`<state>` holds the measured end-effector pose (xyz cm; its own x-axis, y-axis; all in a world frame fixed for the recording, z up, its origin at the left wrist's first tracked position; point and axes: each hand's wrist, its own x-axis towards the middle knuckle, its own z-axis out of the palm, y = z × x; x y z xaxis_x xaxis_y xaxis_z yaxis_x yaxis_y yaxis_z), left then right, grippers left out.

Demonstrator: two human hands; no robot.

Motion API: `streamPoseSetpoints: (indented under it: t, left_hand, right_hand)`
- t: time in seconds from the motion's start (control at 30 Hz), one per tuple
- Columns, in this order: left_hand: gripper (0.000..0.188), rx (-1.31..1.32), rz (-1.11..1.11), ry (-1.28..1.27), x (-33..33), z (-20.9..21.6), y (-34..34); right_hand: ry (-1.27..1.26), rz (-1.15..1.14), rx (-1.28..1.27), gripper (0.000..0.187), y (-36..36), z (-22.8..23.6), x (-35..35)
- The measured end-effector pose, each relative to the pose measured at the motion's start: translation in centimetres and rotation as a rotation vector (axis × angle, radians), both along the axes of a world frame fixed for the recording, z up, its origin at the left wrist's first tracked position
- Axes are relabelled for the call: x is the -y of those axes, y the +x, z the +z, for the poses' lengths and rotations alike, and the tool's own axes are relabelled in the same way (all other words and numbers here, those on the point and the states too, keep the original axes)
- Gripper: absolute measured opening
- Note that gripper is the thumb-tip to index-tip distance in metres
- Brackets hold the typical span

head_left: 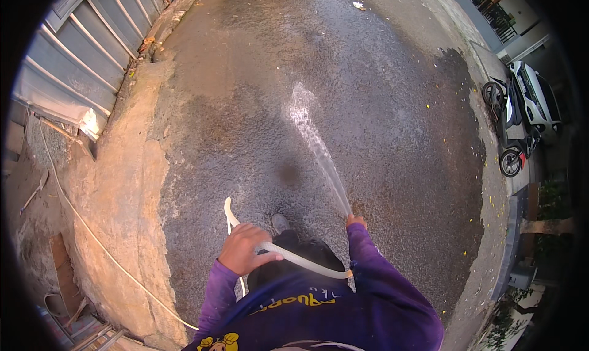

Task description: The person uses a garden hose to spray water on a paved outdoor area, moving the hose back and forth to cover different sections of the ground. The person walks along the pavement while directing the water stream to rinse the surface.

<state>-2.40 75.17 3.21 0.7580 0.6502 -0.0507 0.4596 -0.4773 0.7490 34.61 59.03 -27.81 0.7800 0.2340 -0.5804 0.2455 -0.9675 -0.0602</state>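
Ground (399, 148), mostly wet | water splash (300, 110), middle | white scrap (358, 6), far end | pale hose (104, 249), left verge

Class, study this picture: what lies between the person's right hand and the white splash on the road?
In the head view, a stream of water spans that stretch, running from the right hand to the white splash, with wet road beneath.

On the left of the wet grey asphalt road (399, 136), a grey ribbed fence (92, 44) is set; on the right, a dark two-wheeled motorbike (511, 160) is parked before a white car (535, 96). A pale flexible tubular hose (300, 262) is passed through the left grip (247, 248), and from the right grip (356, 220) a clear water jet (329, 172) is thrown onto the road ahead.
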Motion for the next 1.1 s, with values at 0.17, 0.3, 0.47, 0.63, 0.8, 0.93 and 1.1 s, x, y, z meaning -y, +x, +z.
streamPoseSetpoints:
  t: [0.17,0.3,0.47,0.63,0.8,0.93,1.1]
  left_hand:
    - [0.045,-0.033,0.011,-0.008,0.4,-0.1,-0.1]
    - [0.046,-0.046,0.006,-0.011,0.3,0.0,0.0]
    - [0.046,-0.026,0.008,-0.005,0.4,-0.4,0.0]
    - [0.046,0.001,0.007,0.022,0.3,-0.5,0.3]
    - [0.044,0.002,0.014,0.033,0.5,-0.9,0.3]
    - [0.043,0.011,0.040,0.010,0.8,-0.9,0.5]
    - [0.043,-0.020,-0.015,0.001,0.9,-0.9,1.5]
  right_hand:
    - [0.016,0.030,0.072,0.060,0.0,1.2,-1.6]
    - [0.050,0.000,0.079,0.059,0.6,2.5,-1.9]
    - [0.074,0.018,0.067,0.057,1.4,3.5,-3.0]
    - [0.084,0.118,0.042,0.057,1.7,4.7,-5.4]
    - [0.136,0.173,0.059,0.056,2.0,5.0,-5.7]
    - [-0.005,0.048,0.054,0.057,3.4,4.2,-2.1]
    - [-0.173,-0.086,0.056,0.058,3.5,3.2,3.9]
